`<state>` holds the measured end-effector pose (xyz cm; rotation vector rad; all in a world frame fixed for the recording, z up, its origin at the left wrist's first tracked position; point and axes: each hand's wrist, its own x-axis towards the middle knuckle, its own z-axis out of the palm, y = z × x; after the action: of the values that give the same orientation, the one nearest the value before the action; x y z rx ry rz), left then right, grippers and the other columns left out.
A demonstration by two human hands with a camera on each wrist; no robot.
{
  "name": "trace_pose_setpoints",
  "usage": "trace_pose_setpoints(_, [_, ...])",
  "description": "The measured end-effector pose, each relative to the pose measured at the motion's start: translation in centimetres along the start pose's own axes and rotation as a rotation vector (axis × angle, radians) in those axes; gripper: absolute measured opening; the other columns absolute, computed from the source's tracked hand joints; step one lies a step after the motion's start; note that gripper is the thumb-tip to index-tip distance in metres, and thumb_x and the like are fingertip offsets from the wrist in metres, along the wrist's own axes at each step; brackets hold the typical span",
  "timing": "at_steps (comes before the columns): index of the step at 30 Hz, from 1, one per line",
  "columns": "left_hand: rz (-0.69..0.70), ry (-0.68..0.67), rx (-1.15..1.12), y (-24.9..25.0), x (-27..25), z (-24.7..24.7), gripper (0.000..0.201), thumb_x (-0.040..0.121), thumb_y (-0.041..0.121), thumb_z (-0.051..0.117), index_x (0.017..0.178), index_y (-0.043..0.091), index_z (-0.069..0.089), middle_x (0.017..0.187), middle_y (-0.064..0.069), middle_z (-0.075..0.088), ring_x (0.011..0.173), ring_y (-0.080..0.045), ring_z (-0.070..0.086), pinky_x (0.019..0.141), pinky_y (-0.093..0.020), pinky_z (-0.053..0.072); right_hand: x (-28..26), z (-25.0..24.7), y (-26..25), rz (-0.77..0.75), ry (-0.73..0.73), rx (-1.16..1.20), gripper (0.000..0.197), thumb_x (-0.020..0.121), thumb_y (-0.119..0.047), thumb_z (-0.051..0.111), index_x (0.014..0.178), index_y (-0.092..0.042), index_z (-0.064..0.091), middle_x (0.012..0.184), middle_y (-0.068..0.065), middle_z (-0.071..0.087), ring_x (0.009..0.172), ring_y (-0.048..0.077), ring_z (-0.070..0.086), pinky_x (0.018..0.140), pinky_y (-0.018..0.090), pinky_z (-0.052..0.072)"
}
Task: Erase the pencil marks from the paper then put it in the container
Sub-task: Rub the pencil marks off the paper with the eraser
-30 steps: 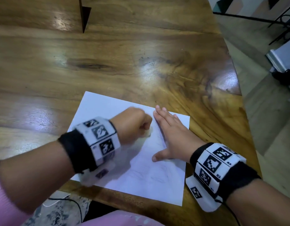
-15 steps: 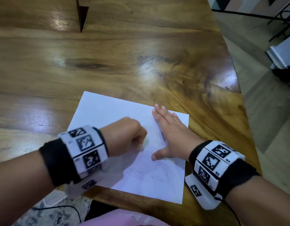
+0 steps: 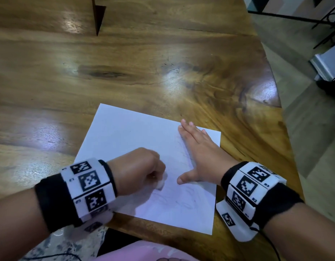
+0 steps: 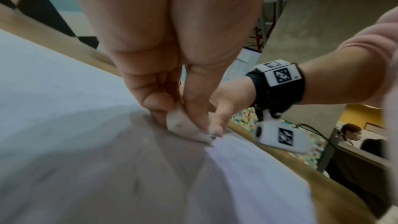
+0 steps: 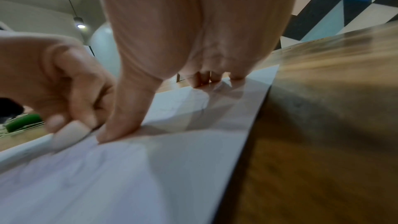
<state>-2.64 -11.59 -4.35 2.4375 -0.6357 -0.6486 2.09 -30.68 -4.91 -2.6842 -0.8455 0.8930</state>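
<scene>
While head view blurs it, left hand (image 4: 172, 74) fingers pinch, seemingly, eraser (image 4: 185, 128), right hand (image 3: 198, 157) flat.

One sheet of paper (image 3: 129, 140), one eraser (image 4: 185, 128), two hands, two wrist bands, one wooden table (image 3: 144, 63).

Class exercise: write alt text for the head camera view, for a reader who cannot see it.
A person's left hand pinches a small white eraser against a sheet of white paper with faint pencil marks, while the right hand lies flat on the sheet, holding it down. The paper lies near the front edge of a glossy wooden table.
</scene>
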Motion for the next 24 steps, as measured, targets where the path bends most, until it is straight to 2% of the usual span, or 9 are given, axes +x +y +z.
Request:
trace_pose_setpoints(2, [-0.064, 0.116, 0.015, 0.1, 1.9, -1.1, 0.004, 0.074, 0.018, 0.066, 0.071, 0.015, 0.064, 0.071, 0.003, 0.054, 0.067, -0.015, 0.049, 0.056, -0.012, 0.033, 0.0, 0.0, 0.0, 0.0, 0.004, 0.002, 0.132, 0.064, -0.057, 0.076, 0.148, -0.016, -0.017, 0.153, -0.008, -0.03, 0.14, 0.006, -0.025, 0.113, 0.023, -0.016])
trace_pose_setpoints(4, [-0.122, 0.159, 0.033, 0.3, 3.3, -1.9, 0.008, 0.076, 0.02, 0.066, 0.075, 0.013, 0.063, 0.072, 0.002, 0.052, 0.069, -0.016, 0.046, 0.054, -0.017, 0.029, 0.0, -0.1, -0.1, 0.0, 0.004, 0.014, 0.131, 0.064, -0.056, 0.077, 0.149, -0.017, -0.016, 0.153, -0.008, -0.03, 0.14, 0.005, -0.025, 0.113, 0.023, -0.015])
trace_pose_setpoints(7, [-0.073, 0.146, 0.015, 0.2, 2.2, -0.9, 0.012, 0.075, 0.018, 0.065, 0.065, 0.015, 0.059, 0.066, 0.003, 0.05, 0.062, -0.015, 0.045, 0.054, -0.02, 0.027, 0.0, -0.1, -0.1, -0.003, -0.003, 0.012, 0.131, 0.065, -0.056, 0.076, 0.149, -0.017, -0.016, 0.153, -0.008, -0.03, 0.14, 0.006, -0.025, 0.113, 0.023, -0.015])
trace_pose_setpoints(10, [-0.032, 0.013, -0.056, 0.2, -1.1, 0.8, 0.006, 0.071, 0.014, 0.061, 0.066, 0.015, 0.061, 0.063, 0.013, 0.05, 0.06, 0.003, 0.048, 0.058, -0.01, 0.033, -0.1, 0.0, 0.0, -0.001, -0.006, 0.011, 0.131, 0.065, -0.056, 0.076, 0.149, -0.016, -0.016, 0.153, -0.008, -0.03, 0.14, 0.006, -0.026, 0.113, 0.023, -0.016])
trace_pose_setpoints(12, [-0.018, -0.03, -0.042, 0.2, -1.7, 1.2, 0.006, 0.074, 0.013, 0.062, 0.069, 0.016, 0.065, 0.071, 0.01, 0.055, 0.066, -0.002, 0.054, 0.062, -0.013, 0.039, -0.1, 0.0, -0.1, -0.003, -0.005, 0.014, 0.131, 0.065, -0.056, 0.076, 0.149, -0.017, -0.016, 0.153, -0.008, -0.03, 0.14, 0.005, -0.026, 0.113, 0.023, -0.016])
trace_pose_setpoints(17, [-0.014, 0.122, -0.018, -0.1, 0.0, 0.4, 0.008, 0.071, 0.008, 0.064, 0.064, 0.013, 0.064, 0.072, 0.0, 0.059, 0.063, -0.014, 0.055, 0.061, -0.018, 0.039, -0.1, 0.0, -0.1, -0.003, -0.007, 0.001, 0.13, 0.065, -0.057, 0.075, 0.148, -0.016, -0.016, 0.153, -0.008, -0.03, 0.14, 0.006, -0.026, 0.113, 0.024, -0.016])
trace_pose_setpoints(20, [0.012, 0.022, -0.062, 0.0, -1.9, 1.2, 0.011, 0.073, 0.012, 0.059, 0.063, 0.015, 0.059, 0.071, 0.005, 0.053, 0.064, -0.009, 0.053, 0.058, -0.014, 0.034, -0.1, -0.1, -0.1, -0.001, -0.014, 0.006, 0.13, 0.065, -0.056, 0.075, 0.148, -0.016, -0.016, 0.153, -0.008, -0.03, 0.14, 0.006, -0.026, 0.113, 0.023, -0.016])
trace_pose_setpoints(22, [-0.001, -0.053, -0.082, 0.1, -3.3, 1.9, 0.011, 0.076, 0.011, 0.057, 0.068, 0.017, 0.06, 0.072, 0.013, 0.047, 0.064, 0.002, 0.049, 0.059, -0.008, 0.033, -0.1, -0.1, -0.1, -0.001, -0.013, 0.009, 0.13, 0.066, -0.056, 0.075, 0.148, -0.016, -0.017, 0.153, -0.008, -0.03, 0.139, 0.005, -0.026, 0.113, 0.023, -0.016])
trace_pose_setpoints(24, [-0.01, -0.046, -0.086, 0.1, -3.3, 1.7, 0.011, 0.075, 0.01, 0.058, 0.069, 0.018, 0.061, 0.07, 0.016, 0.044, 0.062, 0.004, 0.047, 0.059, -0.005, 0.033, -0.1, -0.1, -0.1, -0.002, -0.016, 0.01, 0.13, 0.066, -0.056, 0.075, 0.148, -0.016, -0.017, 0.153, -0.008, -0.031, 0.139, 0.004, -0.027, 0.112, 0.023, -0.016])
